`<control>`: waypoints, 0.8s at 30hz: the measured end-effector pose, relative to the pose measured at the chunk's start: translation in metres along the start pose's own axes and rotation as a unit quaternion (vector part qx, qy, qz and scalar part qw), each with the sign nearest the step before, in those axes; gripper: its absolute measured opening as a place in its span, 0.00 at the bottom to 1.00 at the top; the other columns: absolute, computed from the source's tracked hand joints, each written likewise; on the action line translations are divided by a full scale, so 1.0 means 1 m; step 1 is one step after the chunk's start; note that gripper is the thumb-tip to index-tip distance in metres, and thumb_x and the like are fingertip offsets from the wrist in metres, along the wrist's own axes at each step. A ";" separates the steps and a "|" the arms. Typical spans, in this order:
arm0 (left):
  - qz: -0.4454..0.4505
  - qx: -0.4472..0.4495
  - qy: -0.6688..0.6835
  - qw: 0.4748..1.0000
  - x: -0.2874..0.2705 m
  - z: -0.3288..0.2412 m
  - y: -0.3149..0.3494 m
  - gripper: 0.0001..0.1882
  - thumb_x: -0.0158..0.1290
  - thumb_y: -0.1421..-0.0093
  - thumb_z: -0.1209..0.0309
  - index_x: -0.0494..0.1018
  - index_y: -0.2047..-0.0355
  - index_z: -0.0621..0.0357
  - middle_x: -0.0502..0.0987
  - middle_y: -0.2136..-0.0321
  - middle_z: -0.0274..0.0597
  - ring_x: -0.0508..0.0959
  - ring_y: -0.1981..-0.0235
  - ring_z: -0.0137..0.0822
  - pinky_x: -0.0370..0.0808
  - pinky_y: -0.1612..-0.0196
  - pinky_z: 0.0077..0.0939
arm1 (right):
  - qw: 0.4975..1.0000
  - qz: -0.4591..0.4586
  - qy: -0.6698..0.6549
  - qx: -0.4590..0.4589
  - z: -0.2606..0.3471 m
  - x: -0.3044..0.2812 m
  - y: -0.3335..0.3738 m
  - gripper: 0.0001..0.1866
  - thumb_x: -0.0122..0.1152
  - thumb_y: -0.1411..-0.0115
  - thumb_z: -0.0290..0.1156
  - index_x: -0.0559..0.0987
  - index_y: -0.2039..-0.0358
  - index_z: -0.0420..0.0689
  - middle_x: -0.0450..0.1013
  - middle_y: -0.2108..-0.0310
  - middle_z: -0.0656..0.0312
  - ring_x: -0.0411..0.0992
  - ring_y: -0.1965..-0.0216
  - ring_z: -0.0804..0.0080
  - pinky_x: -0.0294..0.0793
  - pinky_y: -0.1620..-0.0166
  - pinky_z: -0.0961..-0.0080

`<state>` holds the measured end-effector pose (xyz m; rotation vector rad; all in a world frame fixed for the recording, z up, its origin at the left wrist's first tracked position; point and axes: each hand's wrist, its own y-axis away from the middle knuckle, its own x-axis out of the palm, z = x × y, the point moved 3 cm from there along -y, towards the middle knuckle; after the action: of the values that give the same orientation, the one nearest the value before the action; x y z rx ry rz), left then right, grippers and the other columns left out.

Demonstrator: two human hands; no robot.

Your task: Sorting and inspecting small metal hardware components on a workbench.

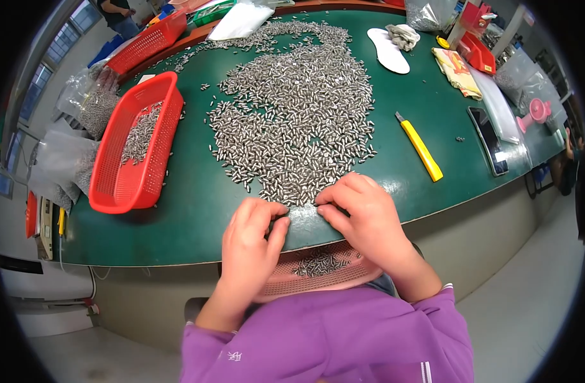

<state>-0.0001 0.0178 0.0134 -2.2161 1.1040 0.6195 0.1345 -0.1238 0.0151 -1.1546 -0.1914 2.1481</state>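
Observation:
A broad heap of small, shiny metal pins [299,121] spreads over the green tabletop [197,230]. At its near edge my left hand [250,239] rests on the table, fingers curled and the thumb close to the index fingertip. My right hand [363,214] faces it across a small gap, closed in the same way, its fingertips touching the nearest pins. Whatever either hand pinches is too small or hidden to make out. Below the table edge, between my forearms, a pink perforated basket [327,281] has some of the same pins in it.
A red perforated basket [168,127] with pins stands left of the heap, beside clear bags [98,112] of parts. On the right lie a yellow utility knife [421,150], a phone [488,142] and a white insole-shaped piece [388,51]. Another person [119,16] stands at the far left.

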 end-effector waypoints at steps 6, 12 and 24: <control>-0.007 0.015 -0.050 0.999 0.007 0.000 -0.003 0.07 0.62 0.44 0.78 0.77 0.66 0.59 0.74 0.68 0.43 0.77 0.65 0.47 0.74 0.62 0.41 | 0.998 0.039 -0.004 -0.050 0.005 0.002 -0.003 0.05 0.66 0.44 0.25 0.80 0.66 0.45 0.72 0.67 0.59 0.72 0.62 0.54 0.74 0.59 0.61; 0.050 0.029 0.010 0.998 0.007 -0.004 0.000 0.06 0.60 0.45 0.80 0.77 0.66 0.60 0.74 0.68 0.43 0.77 0.65 0.48 0.74 0.61 0.41 | 0.996 0.060 -0.049 -0.054 0.007 0.005 0.000 0.07 0.65 0.46 0.22 0.82 0.65 0.45 0.73 0.66 0.61 0.74 0.60 0.59 0.74 0.55 0.63; 0.016 0.013 -0.004 1.000 0.013 -0.005 0.001 0.06 0.61 0.45 0.80 0.76 0.68 0.61 0.75 0.67 0.44 0.78 0.65 0.48 0.74 0.61 0.41 | 0.994 0.051 -0.060 -0.073 0.009 0.008 0.000 0.05 0.64 0.45 0.23 0.80 0.66 0.45 0.72 0.67 0.59 0.73 0.62 0.55 0.73 0.59 0.60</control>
<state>0.0074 0.0068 0.0091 -2.1764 1.1381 0.6241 0.1238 -0.1172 0.0148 -1.1377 -0.3553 2.3276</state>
